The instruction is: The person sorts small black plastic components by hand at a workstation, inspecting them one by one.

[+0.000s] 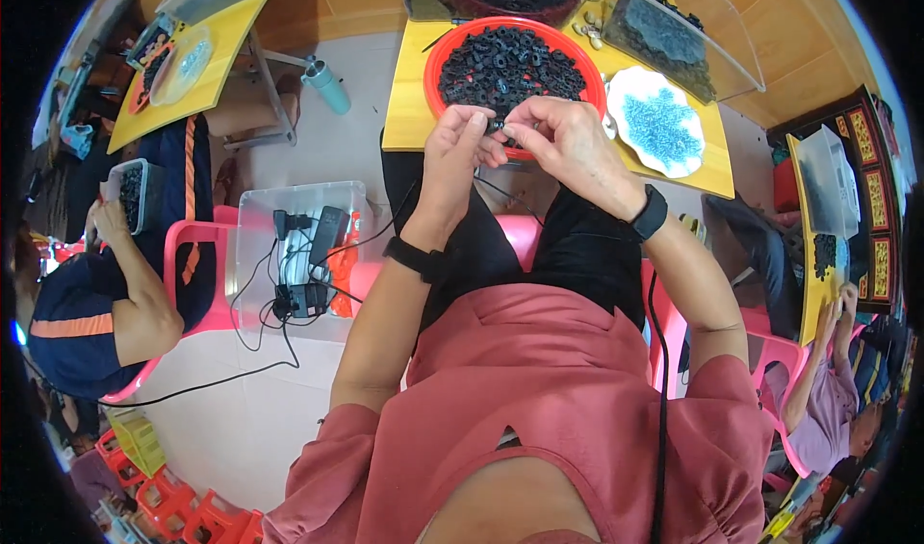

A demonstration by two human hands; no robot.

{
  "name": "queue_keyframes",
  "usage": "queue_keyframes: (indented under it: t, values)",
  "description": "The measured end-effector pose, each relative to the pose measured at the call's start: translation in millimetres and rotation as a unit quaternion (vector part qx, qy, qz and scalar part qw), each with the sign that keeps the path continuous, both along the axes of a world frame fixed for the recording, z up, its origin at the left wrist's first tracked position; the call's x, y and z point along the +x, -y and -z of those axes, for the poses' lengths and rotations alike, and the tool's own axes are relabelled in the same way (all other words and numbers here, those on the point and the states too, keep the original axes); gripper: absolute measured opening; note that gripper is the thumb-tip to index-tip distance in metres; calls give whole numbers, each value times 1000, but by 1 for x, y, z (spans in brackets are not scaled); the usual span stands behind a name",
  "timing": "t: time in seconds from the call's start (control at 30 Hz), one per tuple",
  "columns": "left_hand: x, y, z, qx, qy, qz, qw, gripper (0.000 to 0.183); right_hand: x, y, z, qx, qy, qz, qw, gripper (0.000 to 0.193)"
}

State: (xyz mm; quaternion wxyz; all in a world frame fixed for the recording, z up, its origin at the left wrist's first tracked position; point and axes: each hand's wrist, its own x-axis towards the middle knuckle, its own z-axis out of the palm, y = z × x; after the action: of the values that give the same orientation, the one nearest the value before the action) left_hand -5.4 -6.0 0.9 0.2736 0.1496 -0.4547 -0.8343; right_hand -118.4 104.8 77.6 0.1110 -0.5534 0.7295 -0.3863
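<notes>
My left hand (459,145) and my right hand (563,138) meet over the near rim of a round red tray (591,80). Between their fingertips they pinch a small black part (496,126), whose exact kind is too small to make out. A heap of small black ring-like parts (505,68) fills the tray. To the right of it, a white scallop-edged plate (686,164) carries a pile of small blue pieces (659,126). Each wrist wears a black band.
Clear bins (664,49) with black parts stand along the yellow table's (409,101) far edge. A clear box (252,275) of cables and adapters is at my left, near a bluish bottle (327,87). Co-workers sit on both sides; a black cable (658,400) hangs along my right side.
</notes>
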Motion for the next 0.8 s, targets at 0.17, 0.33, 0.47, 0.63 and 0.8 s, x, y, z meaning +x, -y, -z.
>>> queue_keyframes:
  t: [0.17,0.33,0.47,0.63,0.8]
  values:
    - [0,-4,-1,-50,3,-23,998,14,-2,-1,1,-5,-18,-22,1000,12]
    - [0,-8,-2,-61,3,-33,998,12,-1,-3,1,28,-22,-10,999,12]
    - [1,-9,1,-81,2,9,997,11,-3,-7,-3,25,-6,-23,999,13]
    - [0,-14,-1,-44,5,57,997,11,-11,-14,4,49,102,-9,993,13]
    - [5,-9,-4,-8,11,159,987,14,-27,-20,16,58,202,-27,977,12]
